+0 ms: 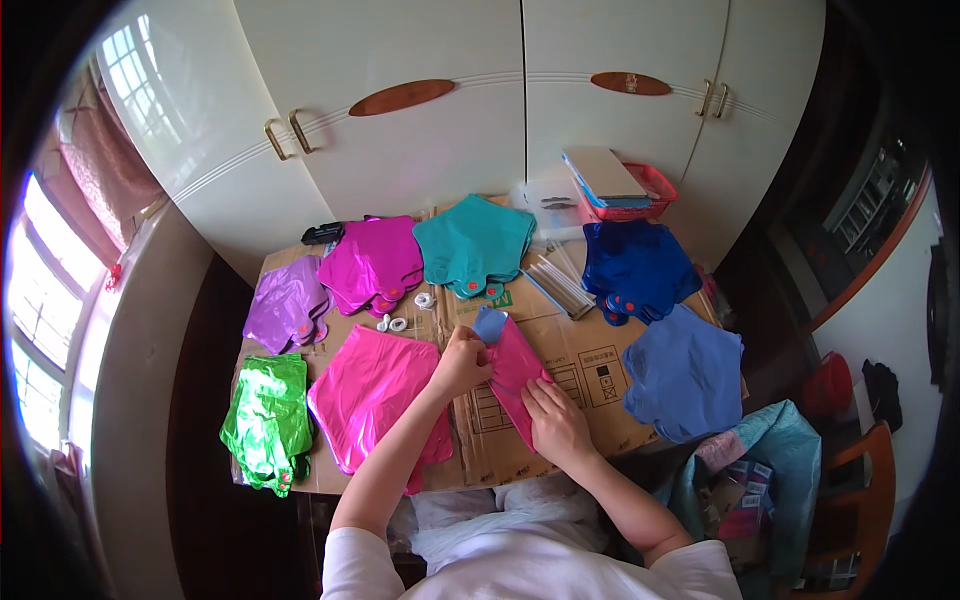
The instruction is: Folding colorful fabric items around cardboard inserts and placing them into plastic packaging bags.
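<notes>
A pink foil balloon point(518, 362), flat and folded to a narrow shape, lies on the cardboard in front of me. My left hand point(463, 362) pinches its upper left edge. Fingers stretched, my right hand point(558, 425) lies flat on the lower right part; its thumb is hidden. A blue-grey piece point(490, 323) sticks out at the folded balloon's top end; what it belongs to is unclear. Under my left forearm is a stack of flat pink star-shaped foil balloons point(370, 390). White rolls of ribbon or tape point(398, 324) sit beyond my left hand.
Around the cardboard-covered table point(600, 440) are flat foil stacks: green point(265, 415), lilac point(288, 300), magenta point(375, 262), teal point(475, 240), dark blue point(638, 265) and grey-blue point(685, 375). Thin sticks or tubes point(560, 287) lie mid-back. A red basket point(655, 185) stands behind; a teal bag point(790, 450) is at right.
</notes>
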`<state>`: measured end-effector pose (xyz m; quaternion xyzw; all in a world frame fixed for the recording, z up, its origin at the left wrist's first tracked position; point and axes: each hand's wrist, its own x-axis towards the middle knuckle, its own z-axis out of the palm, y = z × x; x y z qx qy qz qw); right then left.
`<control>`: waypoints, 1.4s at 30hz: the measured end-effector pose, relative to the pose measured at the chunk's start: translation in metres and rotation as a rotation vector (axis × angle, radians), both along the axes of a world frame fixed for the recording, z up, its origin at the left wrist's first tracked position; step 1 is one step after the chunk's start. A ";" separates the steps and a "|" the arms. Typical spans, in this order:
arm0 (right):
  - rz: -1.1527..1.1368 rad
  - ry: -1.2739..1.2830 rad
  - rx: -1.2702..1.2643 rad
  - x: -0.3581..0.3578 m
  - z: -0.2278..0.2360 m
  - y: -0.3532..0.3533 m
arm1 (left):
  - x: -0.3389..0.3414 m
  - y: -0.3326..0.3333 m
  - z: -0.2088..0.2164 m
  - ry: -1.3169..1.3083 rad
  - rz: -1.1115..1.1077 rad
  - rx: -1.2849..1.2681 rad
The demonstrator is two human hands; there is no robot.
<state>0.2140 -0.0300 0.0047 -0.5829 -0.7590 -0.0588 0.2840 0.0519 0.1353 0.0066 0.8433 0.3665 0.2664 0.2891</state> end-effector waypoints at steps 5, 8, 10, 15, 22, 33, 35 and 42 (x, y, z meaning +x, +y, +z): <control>0.006 0.030 -0.015 0.000 -0.002 0.000 | 0.008 -0.020 0.012 0.070 0.035 0.239; 0.006 0.073 -0.011 -0.001 -0.002 0.001 | 0.020 -0.039 0.022 0.171 -0.249 0.347; -0.019 0.046 -0.018 0.001 -0.012 0.000 | 0.027 -0.050 0.014 0.190 -0.412 0.356; -0.002 0.081 -0.121 0.003 -0.011 -0.001 | 0.033 -0.042 0.002 0.368 -0.385 0.304; 0.008 0.109 -0.079 0.002 -0.005 0.000 | 0.033 -0.019 -0.003 0.470 -0.188 0.411; 0.121 0.080 -0.213 0.022 0.008 -0.035 | 0.035 -0.013 0.002 0.623 -0.133 0.417; 0.202 0.088 -0.304 0.037 0.012 -0.043 | 0.036 -0.014 0.005 0.637 -0.136 0.398; 0.195 0.156 -0.126 0.075 0.024 0.070 | 0.035 -0.014 0.004 0.639 -0.117 0.373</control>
